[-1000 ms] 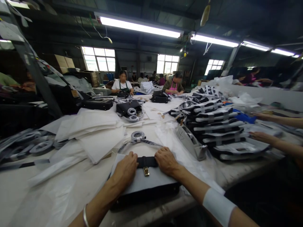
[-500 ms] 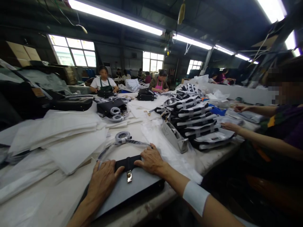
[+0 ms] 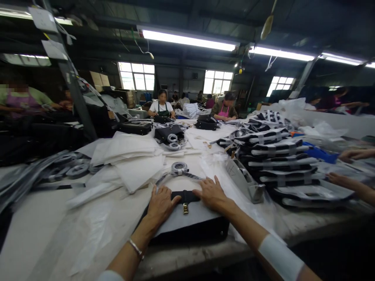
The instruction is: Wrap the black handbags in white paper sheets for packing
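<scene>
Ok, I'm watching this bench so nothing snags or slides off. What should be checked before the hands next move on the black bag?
1. Both hands placed: left hand and right hand lie flat and open on the black bag: ok.
2. Gold clasp uncovered between the hands: ok.
3. Clasp latched: cannot tell.
4. Bag supported: it lies close to the near edge of the table, but seems fully on it: ok.
5. Coiled strap apart from the fingers, just beyond them: ok.
6. Tape dispenser beside the right hand, not touching: ok.
</scene>
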